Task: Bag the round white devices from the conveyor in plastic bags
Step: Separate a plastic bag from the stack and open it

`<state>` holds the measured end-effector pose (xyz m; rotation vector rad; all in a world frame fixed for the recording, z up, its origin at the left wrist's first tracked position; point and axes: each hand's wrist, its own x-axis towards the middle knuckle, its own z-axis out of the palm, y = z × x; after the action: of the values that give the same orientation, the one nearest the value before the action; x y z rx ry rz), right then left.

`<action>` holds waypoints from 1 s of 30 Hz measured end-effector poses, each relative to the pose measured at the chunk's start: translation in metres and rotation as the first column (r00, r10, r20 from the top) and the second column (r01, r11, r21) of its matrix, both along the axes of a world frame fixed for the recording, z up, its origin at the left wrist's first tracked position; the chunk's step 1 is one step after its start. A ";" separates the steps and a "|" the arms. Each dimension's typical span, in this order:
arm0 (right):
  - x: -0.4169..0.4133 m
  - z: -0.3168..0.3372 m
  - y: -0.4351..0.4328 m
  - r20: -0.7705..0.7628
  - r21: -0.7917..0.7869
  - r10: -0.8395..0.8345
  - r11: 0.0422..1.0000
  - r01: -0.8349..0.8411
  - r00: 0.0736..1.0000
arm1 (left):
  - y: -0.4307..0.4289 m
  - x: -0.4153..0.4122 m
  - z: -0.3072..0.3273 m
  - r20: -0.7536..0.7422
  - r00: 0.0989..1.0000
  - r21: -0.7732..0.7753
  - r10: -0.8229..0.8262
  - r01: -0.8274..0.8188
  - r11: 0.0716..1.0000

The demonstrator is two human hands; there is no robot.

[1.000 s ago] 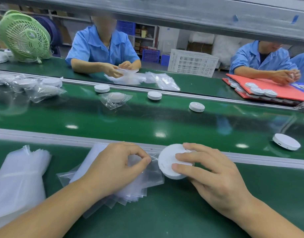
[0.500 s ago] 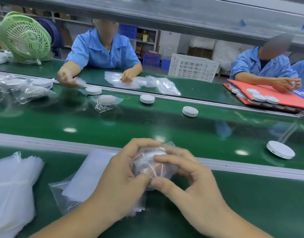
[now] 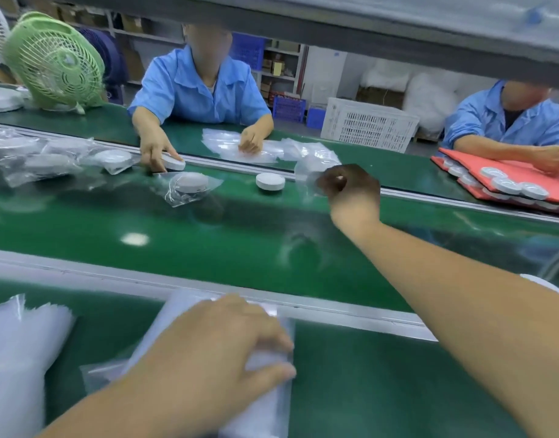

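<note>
Conveyor (image 3: 208,248), right hand (image 3: 350,188) holding bagged device (image 3: 308,172), fan (image 3: 55,61)

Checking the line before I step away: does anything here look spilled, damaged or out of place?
Nothing stands out. A bare device lies flat on the belt; a bagged device beside it looks intact. The right hand holds a blurred bag over the belt; the left hand rests on the bag stack.

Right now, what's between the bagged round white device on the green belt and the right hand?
One unbagged round white device on the green belt; head view.
</note>
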<state>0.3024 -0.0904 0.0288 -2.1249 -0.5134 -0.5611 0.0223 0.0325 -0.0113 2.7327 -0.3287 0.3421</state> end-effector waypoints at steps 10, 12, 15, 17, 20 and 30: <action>0.056 -0.050 0.006 -0.180 -0.505 -0.141 0.862 0.032 0.973 | -0.007 0.008 -0.015 0.041 0.993 0.012 -0.113 0.113 0.994; 0.041 -0.054 -0.005 -0.165 -0.444 -0.107 0.896 0.023 0.981 | -0.006 0.007 -0.017 0.034 0.996 0.005 -0.087 0.087 0.996; -0.005 -0.054 -0.023 -0.132 -0.342 0.049 0.935 -0.092 0.990 | -0.004 0.006 -0.024 0.034 0.999 -0.056 -0.042 0.044 0.997; -0.048 -0.050 -0.041 -0.138 -0.359 0.145 0.915 -0.186 0.980 | -0.003 0.004 -0.028 0.068 0.998 -0.071 -0.003 0.008 0.997; -0.122 -0.049 -0.082 -0.209 -0.619 0.228 0.723 -0.309 0.951 | -0.005 0.000 -0.025 0.085 0.996 -0.049 0.032 -0.028 0.998; -0.196 -0.057 -0.138 -0.369 -0.659 0.075 0.681 -0.318 0.926 | -0.015 -0.003 -0.019 0.046 0.999 0.036 0.018 -0.020 0.999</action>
<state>0.1060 -0.2288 -0.0277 -2.7699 -0.8686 0.1669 0.0198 0.0178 -0.0300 2.7686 -0.3245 0.4085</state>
